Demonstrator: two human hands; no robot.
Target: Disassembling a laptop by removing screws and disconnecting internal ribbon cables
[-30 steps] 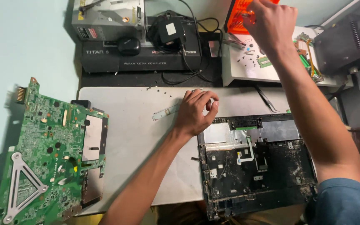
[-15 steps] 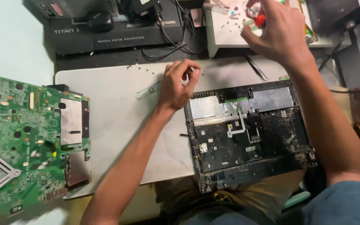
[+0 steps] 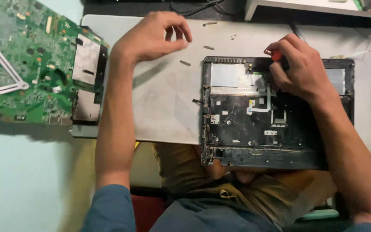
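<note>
1. The laptop shell (image 3: 275,116) is lying open side up on the white mat (image 3: 164,107), with its near edge hanging off the bench over my lap. If I am leaning on the far end, I judge it could tip or slide toward me.

2. The green board (image 3: 31,64) is sitting off to my left, partly on the mat's corner and partly past it. My left forearm is passing just beside it, so a careless sweep could knock it or scrape its parts.

3. My right hand (image 3: 301,68) is curled shut over the shell's upper edge, gripping a red-handled driver (image 3: 273,53); only the handle tip is showing, so I cannot tell where the tip is resting. If it is slipping, it could gouge the pale ribbon (image 3: 263,105) just beneath my palm.

4. My left hand (image 3: 151,36) is hovering over the mat's far edge, fingers (image 3: 177,43) pinched narrow; I cannot tell whether anything is between them. If a screw is there, a loose pinch could be dropping it.

5. Loose screws (image 3: 185,63) are lying scattered on the mat between my hands, well apart from each other. A nudge from my wrist could be rolling them off the bench.
</note>
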